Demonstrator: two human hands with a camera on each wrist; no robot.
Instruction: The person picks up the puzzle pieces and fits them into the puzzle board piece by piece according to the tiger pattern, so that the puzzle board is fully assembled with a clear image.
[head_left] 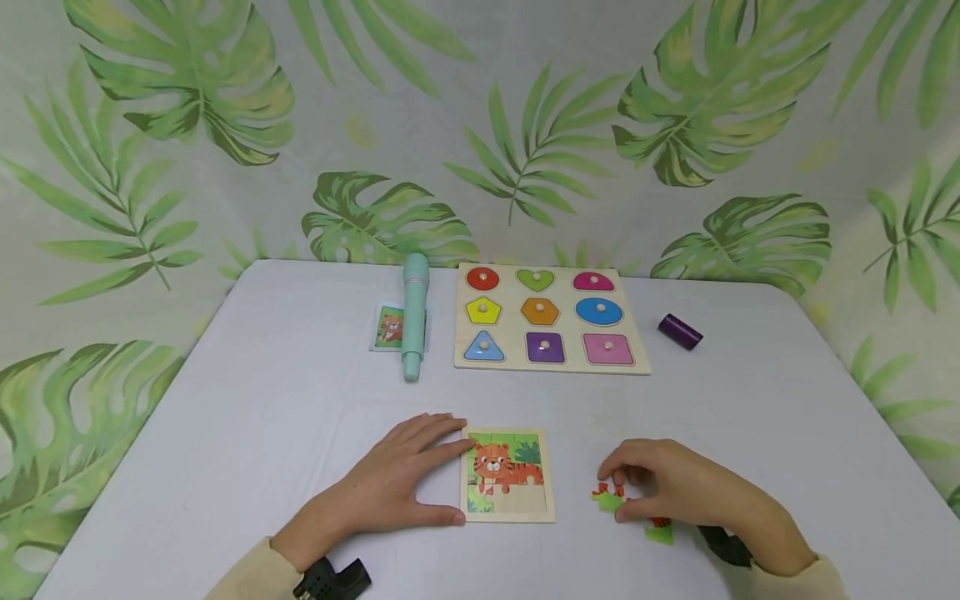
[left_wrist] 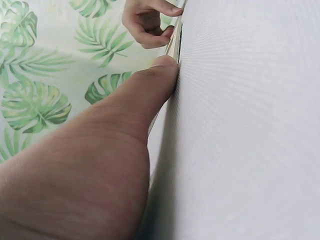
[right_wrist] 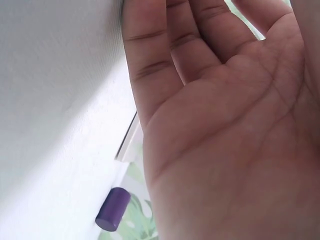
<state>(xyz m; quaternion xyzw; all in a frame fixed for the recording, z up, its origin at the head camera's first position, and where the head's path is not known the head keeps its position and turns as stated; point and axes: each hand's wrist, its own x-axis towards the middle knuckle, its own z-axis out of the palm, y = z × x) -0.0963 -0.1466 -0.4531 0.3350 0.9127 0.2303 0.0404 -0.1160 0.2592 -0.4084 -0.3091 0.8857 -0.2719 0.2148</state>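
A small wooden tray puzzle (head_left: 510, 517) with a tiger picture lies flat in the head view, its lower right part showing bare wood. My left hand (head_left: 401, 479) rests at its left side, fingers reaching the top corner and thumb at the bottom corner. In the left wrist view the left thumb (left_wrist: 162, 70) meets the tray's edge. To the right, my right hand (head_left: 667, 482) pinches a green and red puzzle piece (head_left: 611, 502) between thumb and fingers. Another puzzle piece (head_left: 660, 533) lies partly under that hand. The right wrist view shows the palm (right_wrist: 225, 135); its fingertips are out of frame.
Behind the tray lies a shape puzzle board (head_left: 506, 359) with knobbed pieces. A mint-green pen-shaped stick (head_left: 414, 321) lies across a tiger picture card (head_left: 389, 327) to its left. A purple cylinder (head_left: 680, 332) lies right of the board. Leaf-patterned cloth hangs behind the table.
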